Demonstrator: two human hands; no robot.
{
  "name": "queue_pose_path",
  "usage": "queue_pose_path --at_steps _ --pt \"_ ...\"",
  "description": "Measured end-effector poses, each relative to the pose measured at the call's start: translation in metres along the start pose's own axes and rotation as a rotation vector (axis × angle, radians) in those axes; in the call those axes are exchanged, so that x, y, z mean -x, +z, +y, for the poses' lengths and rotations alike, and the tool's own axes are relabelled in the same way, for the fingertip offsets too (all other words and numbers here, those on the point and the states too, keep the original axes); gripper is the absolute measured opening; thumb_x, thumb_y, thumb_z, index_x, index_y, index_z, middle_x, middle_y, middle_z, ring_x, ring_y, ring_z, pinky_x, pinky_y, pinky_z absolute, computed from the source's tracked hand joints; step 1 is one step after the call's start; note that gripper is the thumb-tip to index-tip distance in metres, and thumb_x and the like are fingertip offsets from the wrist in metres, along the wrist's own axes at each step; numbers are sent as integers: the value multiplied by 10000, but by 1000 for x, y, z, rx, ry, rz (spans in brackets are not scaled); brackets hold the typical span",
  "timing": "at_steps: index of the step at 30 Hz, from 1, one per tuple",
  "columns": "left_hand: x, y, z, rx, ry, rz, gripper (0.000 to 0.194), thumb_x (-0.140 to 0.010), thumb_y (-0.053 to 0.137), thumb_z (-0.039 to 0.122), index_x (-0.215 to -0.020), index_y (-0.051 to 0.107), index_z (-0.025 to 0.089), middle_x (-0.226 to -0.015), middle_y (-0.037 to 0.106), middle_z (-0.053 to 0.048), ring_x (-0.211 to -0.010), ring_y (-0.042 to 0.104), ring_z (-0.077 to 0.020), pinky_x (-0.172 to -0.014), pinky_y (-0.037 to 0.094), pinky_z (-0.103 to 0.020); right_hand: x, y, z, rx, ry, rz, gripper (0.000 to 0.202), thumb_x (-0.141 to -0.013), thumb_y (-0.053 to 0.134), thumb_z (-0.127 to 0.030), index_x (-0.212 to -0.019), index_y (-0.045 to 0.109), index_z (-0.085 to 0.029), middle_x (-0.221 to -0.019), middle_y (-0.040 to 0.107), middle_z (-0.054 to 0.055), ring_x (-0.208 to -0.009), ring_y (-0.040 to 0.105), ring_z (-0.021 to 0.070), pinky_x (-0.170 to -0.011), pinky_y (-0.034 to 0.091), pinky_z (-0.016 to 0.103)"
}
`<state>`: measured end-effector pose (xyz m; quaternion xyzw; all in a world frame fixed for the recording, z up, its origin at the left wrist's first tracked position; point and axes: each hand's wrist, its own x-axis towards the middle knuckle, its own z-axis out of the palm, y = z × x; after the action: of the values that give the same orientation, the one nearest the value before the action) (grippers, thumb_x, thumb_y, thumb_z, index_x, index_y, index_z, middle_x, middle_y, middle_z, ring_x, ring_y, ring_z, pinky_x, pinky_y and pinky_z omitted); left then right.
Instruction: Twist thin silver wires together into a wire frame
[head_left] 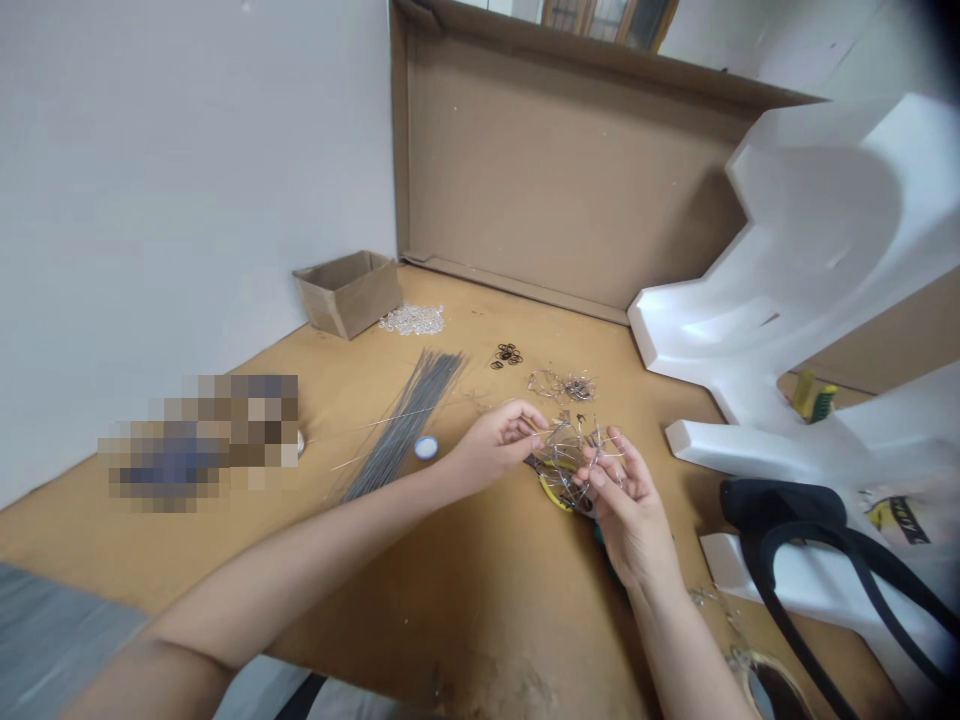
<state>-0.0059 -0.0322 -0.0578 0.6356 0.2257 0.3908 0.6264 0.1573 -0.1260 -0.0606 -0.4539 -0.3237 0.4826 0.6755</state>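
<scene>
Between my hands is an openwork piece of bent silvery wire (571,448), with loose ends sticking out. My left hand (504,438) pinches its left side with fingers curled. My right hand (630,495) holds the right side between thumb and fingers. Beneath the wire piece, a tool with yellow handles (556,494), apparently pliers, lies on the table, partly hidden. Just beyond my hands is a small tangle of wire pieces (577,388). A bundle of straight grey wires (409,425) lies left of my left hand, with a small white disc with a blue rim (426,447) beside it.
Clear small pieces (414,320) lie by an open cardboard box (349,300). Dark rings (507,355) sit mid-table. A large cardboard tray (555,170) stands upright behind. White foam packing (817,220) and a black curved object (784,505) occupy the right. A blurred-out patch covers the left.
</scene>
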Motion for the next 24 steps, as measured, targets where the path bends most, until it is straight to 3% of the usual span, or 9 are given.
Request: queue_pose_path --at_steps 6,11,15,24 --pt "3 4 6 -189 59 19 89 -793 545 166 -880 530 154 -827 551 -10 -782 531 -109 -753 444 -278 3 4 2 103 -74 26 559 -682 717 -228 -1185 482 -290 -855 626 -10 -731 603 128 -760 474 302" --pt "9 12 15 -60 -17 -18 108 -784 561 159 -884 522 150 -814 562 -14 -779 557 -113 -761 456 -284 3 5 6 179 -105 -3 554 -690 711 -240 -1186 467 -274 -801 607 -15 -759 602 146 -782 479 327" --pt "17 19 24 -27 10 -67 105 -783 549 144 -884 520 151 -860 557 -33 -820 579 -126 -787 468 -290 6 7 13 211 -154 -27 541 -714 696 -242 -1193 449 -274 -836 599 2 -837 593 160 -809 477 332" --pt "27 28 21 -540 250 -112 202 -785 494 109 -971 536 178 -979 531 -59 -887 543 -151 -834 465 -325 16 12 22 417 -294 10 591 -781 625 -211 -1303 358 -281 -905 593 24 -869 586 170 -868 446 367"
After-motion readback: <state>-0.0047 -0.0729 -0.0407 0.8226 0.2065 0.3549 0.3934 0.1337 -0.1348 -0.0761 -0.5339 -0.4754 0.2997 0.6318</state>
